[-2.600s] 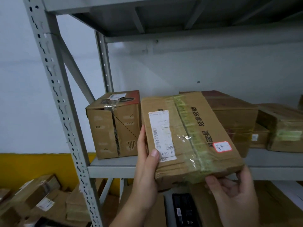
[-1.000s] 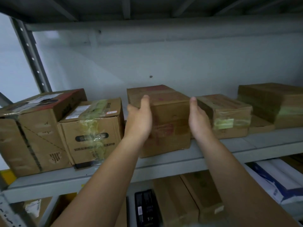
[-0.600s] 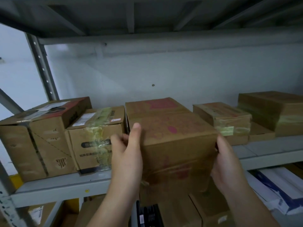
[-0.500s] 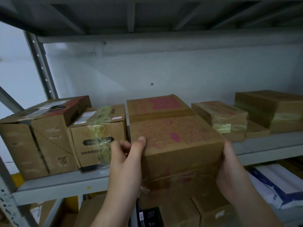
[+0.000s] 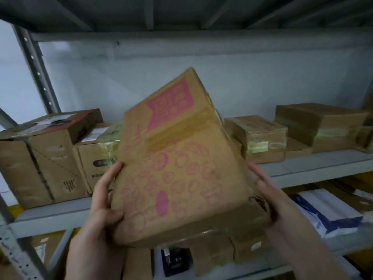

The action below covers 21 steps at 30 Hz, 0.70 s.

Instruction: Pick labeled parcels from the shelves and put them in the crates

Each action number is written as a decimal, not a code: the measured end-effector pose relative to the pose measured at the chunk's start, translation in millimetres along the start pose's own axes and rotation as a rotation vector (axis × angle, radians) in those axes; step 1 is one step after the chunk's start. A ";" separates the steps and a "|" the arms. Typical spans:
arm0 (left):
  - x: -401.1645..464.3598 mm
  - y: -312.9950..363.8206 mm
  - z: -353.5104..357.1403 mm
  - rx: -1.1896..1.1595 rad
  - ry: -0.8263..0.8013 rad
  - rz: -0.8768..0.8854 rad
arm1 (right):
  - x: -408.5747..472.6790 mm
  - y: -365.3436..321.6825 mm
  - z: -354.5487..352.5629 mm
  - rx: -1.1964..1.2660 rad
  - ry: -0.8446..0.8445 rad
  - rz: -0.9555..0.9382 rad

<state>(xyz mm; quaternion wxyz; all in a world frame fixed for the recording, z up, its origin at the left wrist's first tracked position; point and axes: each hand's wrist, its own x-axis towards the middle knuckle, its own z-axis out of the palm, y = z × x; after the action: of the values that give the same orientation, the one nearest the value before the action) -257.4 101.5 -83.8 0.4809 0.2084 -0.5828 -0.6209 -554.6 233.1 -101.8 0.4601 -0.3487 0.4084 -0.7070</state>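
I hold a brown cardboard parcel (image 5: 177, 164) with pink printed circles and a pink block on its top, off the shelf and tilted up toward me. My left hand (image 5: 105, 201) grips its left lower edge, thumb on the front face. On the opposite side, my right hand (image 5: 264, 190) clasps the lower right corner. No white shipping label shows on the faces turned to me. The parcel hides the middle of the grey metal shelf (image 5: 314, 164) behind it.
On the shelf stand a large box with a red-black top (image 5: 40, 158) and a taped box (image 5: 96, 150) at left, and flat taped boxes (image 5: 260, 136) (image 5: 321, 124) at right. Below lie more cartons (image 5: 212, 253) and white-blue mailer bags (image 5: 327, 211). A perforated upright (image 5: 38, 71) stands at left.
I put the earlier labeled flat box back on the shelf, then took the pink-printed box with both hands. It has since come off the shelf toward me and tipped upward.
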 end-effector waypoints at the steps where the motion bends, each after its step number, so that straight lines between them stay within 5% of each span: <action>1: 1.7 -4.7 -5.0 0.073 0.169 0.046 | 2.1 -5.9 -4.2 0.020 -0.060 -0.076; 3: -0.5 -9.8 13.2 0.169 0.299 0.139 | 5.4 -22.7 -8.2 0.013 -0.112 -0.141; 7: 8.6 -23.2 69.7 0.224 0.408 -0.073 | 24.9 -47.6 -19.5 -0.071 -0.167 -0.232; 10: 25.3 -18.0 98.4 0.264 0.393 -0.035 | 35.9 -48.2 -24.3 -0.137 -0.207 -0.293; 21: 16.1 -61.9 123.6 -0.058 0.400 -0.145 | 51.1 -3.5 -63.2 -0.335 -0.250 -0.284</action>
<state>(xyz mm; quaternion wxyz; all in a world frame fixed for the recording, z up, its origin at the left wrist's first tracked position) -387.8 143.9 -107.2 0.5468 0.3549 -0.4412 -0.6167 -627.8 202.4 -119.4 0.3388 -0.5589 0.4066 -0.6384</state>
